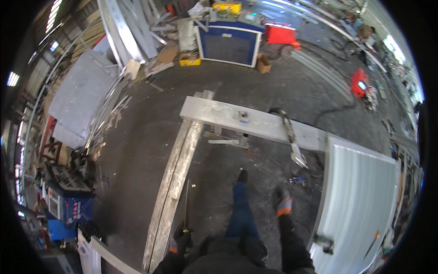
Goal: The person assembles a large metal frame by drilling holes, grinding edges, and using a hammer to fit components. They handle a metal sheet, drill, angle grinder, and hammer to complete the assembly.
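Note:
Low at the centre-left, my left hand (182, 243), in a dark glove with an orange cuff, is closed on what looks like a tape measure (185, 230). Its thin blade (186, 203) sticks out away from me, beside a long metal beam (175, 178). My right hand (283, 202), in a dark glove with an orange band, hangs over the floor, blurred, and its fingers do not show clearly. Farther off, a wide metal beam (219, 112) lies across the end of the long one. A dark tool with a pale metal end (297, 155) hangs over its edge.
At right stands a ribbed pale panel (360, 192), bearing a dark power tool (324, 243) and an orange-handled tool (376, 235). A small blue tool (299, 180) lies on the floor. A blue machine (75, 208) stands left; a red one (359, 83) sits far right with cables.

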Demonstrator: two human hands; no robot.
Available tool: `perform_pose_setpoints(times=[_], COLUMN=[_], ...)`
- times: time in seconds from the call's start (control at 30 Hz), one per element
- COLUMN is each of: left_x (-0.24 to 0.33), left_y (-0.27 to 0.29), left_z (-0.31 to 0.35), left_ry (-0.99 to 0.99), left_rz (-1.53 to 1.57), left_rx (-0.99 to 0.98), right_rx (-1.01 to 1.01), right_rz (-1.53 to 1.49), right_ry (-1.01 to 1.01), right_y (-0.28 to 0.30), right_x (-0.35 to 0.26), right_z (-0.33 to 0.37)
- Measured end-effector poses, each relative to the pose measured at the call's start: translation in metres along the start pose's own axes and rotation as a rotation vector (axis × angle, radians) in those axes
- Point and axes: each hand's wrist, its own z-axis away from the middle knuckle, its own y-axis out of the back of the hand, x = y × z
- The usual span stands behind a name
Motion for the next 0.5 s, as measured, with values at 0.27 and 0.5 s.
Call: perform_pose_setpoints(times=[0.27,0.5], left_x=[0.190,0.363], left_y=[-0.108,-0.090], left_z=[-0.131,-0.335], left_ry=[-0.174,-0.704], left_rz=[-0.197,-0.904], left_rx=[0.035,-0.026], right_rx=[0.086,-0.090], right_rz=[0.214,0.658], right_ry=[0.392,0.333], right_y=[0.009,-0.079], right_x=[-0.206,-0.223], right_z=[-0.339,-0.413])
